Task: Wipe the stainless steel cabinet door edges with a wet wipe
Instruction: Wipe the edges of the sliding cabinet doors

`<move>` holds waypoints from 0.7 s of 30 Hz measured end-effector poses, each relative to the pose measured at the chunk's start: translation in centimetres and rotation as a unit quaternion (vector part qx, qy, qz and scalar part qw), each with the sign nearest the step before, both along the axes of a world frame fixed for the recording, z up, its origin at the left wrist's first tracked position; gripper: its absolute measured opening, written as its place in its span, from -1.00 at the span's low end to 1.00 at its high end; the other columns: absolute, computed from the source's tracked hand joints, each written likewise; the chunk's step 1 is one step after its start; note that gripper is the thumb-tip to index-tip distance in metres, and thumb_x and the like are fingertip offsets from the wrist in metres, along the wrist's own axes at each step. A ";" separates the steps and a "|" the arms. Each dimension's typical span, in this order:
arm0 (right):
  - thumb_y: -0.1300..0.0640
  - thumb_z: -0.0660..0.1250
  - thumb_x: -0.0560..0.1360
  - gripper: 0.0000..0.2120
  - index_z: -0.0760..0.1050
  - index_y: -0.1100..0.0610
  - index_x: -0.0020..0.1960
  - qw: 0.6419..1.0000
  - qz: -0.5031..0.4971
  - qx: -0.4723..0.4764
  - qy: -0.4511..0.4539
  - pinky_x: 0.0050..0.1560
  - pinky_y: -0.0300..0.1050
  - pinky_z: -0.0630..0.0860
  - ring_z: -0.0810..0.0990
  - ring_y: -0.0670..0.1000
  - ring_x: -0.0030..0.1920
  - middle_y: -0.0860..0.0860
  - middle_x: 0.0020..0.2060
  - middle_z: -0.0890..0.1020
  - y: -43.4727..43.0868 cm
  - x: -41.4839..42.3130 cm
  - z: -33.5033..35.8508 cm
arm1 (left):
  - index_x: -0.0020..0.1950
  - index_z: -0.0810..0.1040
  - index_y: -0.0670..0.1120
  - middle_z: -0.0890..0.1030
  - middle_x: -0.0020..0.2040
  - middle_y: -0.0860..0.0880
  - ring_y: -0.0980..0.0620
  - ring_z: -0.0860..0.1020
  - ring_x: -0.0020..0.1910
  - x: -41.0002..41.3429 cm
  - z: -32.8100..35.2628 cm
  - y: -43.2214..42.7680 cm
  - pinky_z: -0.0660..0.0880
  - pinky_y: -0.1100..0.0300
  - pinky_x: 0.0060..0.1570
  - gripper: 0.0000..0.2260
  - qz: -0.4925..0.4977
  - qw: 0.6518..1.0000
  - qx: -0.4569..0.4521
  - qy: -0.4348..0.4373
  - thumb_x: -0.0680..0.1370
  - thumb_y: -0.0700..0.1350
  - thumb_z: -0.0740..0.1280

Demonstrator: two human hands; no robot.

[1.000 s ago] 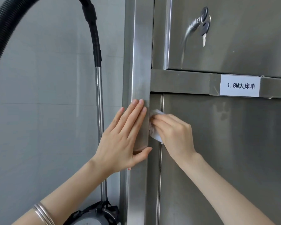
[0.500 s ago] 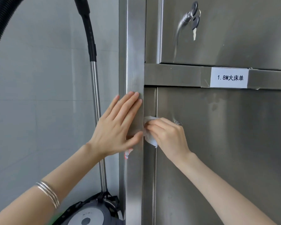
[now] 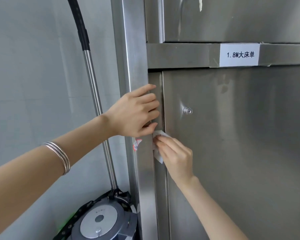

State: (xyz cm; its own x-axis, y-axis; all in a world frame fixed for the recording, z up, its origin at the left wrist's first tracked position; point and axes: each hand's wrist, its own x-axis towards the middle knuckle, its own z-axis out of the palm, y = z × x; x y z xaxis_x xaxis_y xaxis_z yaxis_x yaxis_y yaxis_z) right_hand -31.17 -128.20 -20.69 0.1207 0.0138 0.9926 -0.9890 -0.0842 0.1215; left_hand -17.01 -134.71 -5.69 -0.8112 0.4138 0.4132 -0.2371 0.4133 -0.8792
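Vacuum cleaner (image 3: 100, 220) stands left of the cabinet (image 3: 232, 153) (lock (image 3: 187, 110) on door).

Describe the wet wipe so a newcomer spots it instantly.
Find the steel cabinet post. Right of it, under the left hand, the right hand presses a crumpled wet wipe to the door edge. Unlike the flat printed label above, it is soft and blank.
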 end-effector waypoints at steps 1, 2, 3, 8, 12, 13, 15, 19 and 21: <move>0.36 0.32 0.47 -0.84 0.66 0.21 -0.17 1.000 0.006 0.000 -0.014 -0.19 -0.19 0.57 0.66 -0.03 -0.15 0.00 -0.12 0.69 0.0 0.3 -1.2 | -0.32 0.51 -0.16 0.53 -0.28 -0.09 -0.14 0.49 -0.21 0.0 0.0 -0.1 0.25 -0.04 0.43 -0.69 -0.007 1.000 0.001 0.000 0.54 -0.04 0.16; 0.36 0.31 0.47 -0.84 0.66 0.22 -0.17 1.000 0.013 0.007 -0.019 -0.12 -0.22 0.56 0.66 -0.03 -0.14 0.01 -0.12 0.69 0.1 0.6 -2.8 | -0.32 0.51 -0.16 0.52 -0.29 -0.09 -0.15 0.48 -0.21 0.0 0.0 -0.2 0.24 -0.03 0.43 -0.69 -0.012 1.000 0.001 0.002 0.54 -0.04 0.16; 0.36 0.31 0.46 -0.84 0.66 0.22 -0.17 1.000 0.016 0.019 -0.018 -0.08 -0.24 0.55 0.66 -0.04 -0.14 0.01 -0.13 0.69 0.4 0.8 -4.1 | -0.32 0.51 -0.16 0.52 -0.29 -0.10 -0.15 0.48 -0.21 0.1 0.0 -0.3 0.24 -0.03 0.43 -0.68 -0.014 1.000 0.002 0.004 0.54 -0.04 0.16; 0.38 0.36 0.44 -0.85 0.65 0.19 -0.18 0.999 -0.022 0.035 0.000 -0.27 -0.23 0.52 0.63 -0.03 -0.19 -0.03 -0.15 0.68 0.5 0.3 -2.4 | -0.33 0.50 -0.16 0.52 -0.30 -0.10 -0.15 0.48 -0.22 -0.2 -0.1 -0.4 0.28 -0.03 0.40 -0.70 -0.031 0.999 0.011 0.016 0.51 -0.04 0.19; 0.40 0.33 0.45 -0.87 0.64 0.27 -0.20 0.999 -0.026 0.010 0.034 -0.15 -0.15 0.58 0.66 0.03 -0.07 0.07 -0.14 0.68 0.2 0.1 -4.3 | -0.35 0.49 -0.16 0.51 -0.32 -0.09 -0.15 0.46 -0.24 -0.4 -0.5 -0.7 0.27 0.00 0.40 -0.73 -0.052 0.998 0.023 0.033 0.48 -0.06 0.19; 0.39 0.33 0.46 -0.86 0.64 0.28 -0.21 0.999 -0.025 0.023 0.043 -0.13 -0.15 0.58 0.66 0.03 -0.06 0.07 -0.15 0.68 0.5 0.2 -5.7 | -0.35 0.49 -0.16 0.50 -0.33 -0.09 -0.14 0.45 -0.24 -0.4 -0.4 -0.6 0.28 -0.01 0.40 -0.73 -0.052 0.998 0.027 0.034 0.48 -0.06 0.19; 0.40 0.35 0.44 -0.87 0.64 0.27 -0.21 0.996 -0.033 0.058 0.050 -0.14 -0.16 0.58 0.66 0.02 -0.09 0.05 -0.16 0.69 1.0 0.3 -7.5 | -0.36 0.50 -0.16 0.50 -0.33 -0.09 -0.15 0.45 -0.24 -0.4 -0.4 -0.4 0.28 -0.02 0.41 -0.73 -0.049 0.998 0.032 0.032 0.48 -0.06 0.19; 0.40 0.40 0.40 -0.87 0.65 0.20 -0.19 0.997 -0.045 0.051 0.026 -0.21 -0.21 0.55 0.63 -0.02 -0.19 -0.01 -0.16 0.68 0.8 0.3 -6.2 | -0.34 0.52 -0.15 0.49 -0.35 -0.07 -0.13 0.45 -0.24 -0.3 -2.4 -0.3 0.21 -0.06 0.45 -0.73 -0.047 0.998 0.038 0.030 0.47 -0.05 0.20; 0.33 0.37 0.45 -0.88 0.66 0.20 -0.17 0.998 -0.047 0.028 -0.011 -0.18 -0.27 0.51 0.56 -0.06 -0.23 -0.02 -0.17 0.69 0.4 0.3 -6.4 | -0.35 0.52 -0.15 0.47 -0.36 -0.06 -0.11 0.45 -0.25 -0.2 -4.0 -0.2 0.19 -0.08 0.46 -0.75 -0.045 0.997 0.050 0.023 0.46 -0.05 0.21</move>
State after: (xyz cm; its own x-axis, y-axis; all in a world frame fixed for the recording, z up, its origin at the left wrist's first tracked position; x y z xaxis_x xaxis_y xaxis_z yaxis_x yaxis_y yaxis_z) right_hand -30.86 -127.78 -27.10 0.0974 -0.0529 0.9938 -0.9952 0.0034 0.0977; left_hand -17.19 -134.91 -9.71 -0.7518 0.4400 0.4911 -0.2331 0.5194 -0.8222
